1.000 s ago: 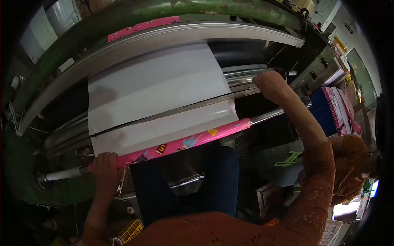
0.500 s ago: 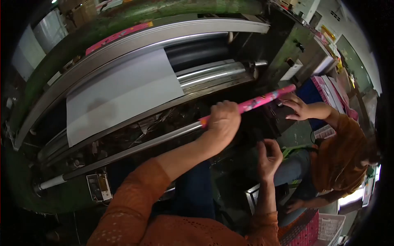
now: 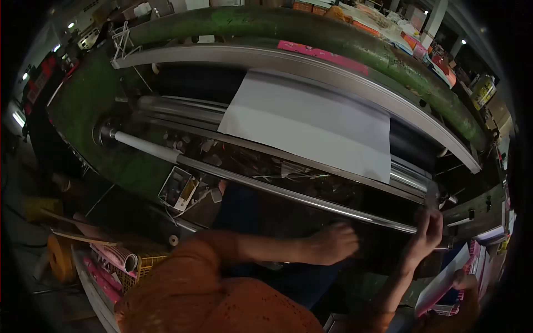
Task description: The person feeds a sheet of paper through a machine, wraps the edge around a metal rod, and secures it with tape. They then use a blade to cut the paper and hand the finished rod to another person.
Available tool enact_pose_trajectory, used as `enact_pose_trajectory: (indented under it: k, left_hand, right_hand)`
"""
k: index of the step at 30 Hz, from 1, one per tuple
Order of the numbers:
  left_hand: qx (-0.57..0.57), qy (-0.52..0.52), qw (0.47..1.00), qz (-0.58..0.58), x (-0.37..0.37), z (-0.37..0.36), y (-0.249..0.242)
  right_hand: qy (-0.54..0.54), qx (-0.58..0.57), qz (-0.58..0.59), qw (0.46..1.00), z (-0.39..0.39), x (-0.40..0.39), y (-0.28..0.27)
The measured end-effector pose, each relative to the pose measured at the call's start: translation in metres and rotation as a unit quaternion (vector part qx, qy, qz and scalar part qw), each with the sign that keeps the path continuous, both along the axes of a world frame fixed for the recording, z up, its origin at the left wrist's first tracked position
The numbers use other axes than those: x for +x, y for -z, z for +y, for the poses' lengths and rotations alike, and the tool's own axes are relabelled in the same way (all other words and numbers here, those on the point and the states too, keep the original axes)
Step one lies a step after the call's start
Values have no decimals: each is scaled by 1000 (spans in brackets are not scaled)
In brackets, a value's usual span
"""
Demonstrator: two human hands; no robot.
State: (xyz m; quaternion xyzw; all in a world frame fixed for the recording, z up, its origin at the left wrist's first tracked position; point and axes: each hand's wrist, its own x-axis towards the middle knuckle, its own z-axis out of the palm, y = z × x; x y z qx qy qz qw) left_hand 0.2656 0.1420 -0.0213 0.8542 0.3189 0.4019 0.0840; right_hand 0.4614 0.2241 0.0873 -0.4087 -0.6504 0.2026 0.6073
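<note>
My left grip is curled loosely in front of the metal shaft; it is blurred, so I am not able to say if something is inside. My right grip is raised near the shaft's right end, its fingers gathered toward the thumb; a pale blur is at their tips, and whether I hold it, I cannot say. The shaft, smooth and shiny with a whitish left section, lies across before me. Its left end meets a round holder, I suppose so that it can turn. Behind it, the white sheet, thin and matt, comes from under the grey beam over rollers, which probably keep it flat.
</note>
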Motion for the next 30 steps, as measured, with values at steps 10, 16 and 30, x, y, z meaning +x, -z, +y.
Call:
enact_pose_trajectory:
  k: [10,16,30]
  left_hand:
    - [-327,-178,746,-552,-203,-45,56]
    - [-281,-198,679,-649,-241,-28,53]
    - [-282,-246,705,-603,-269,-77,55]
  right_hand:
    - [-27,-75,18,997,154,-177,-139]
    - [-251,-287,-80,921,34,-157,-98]
    - [-149,-322,385,852,-18,-56,141]
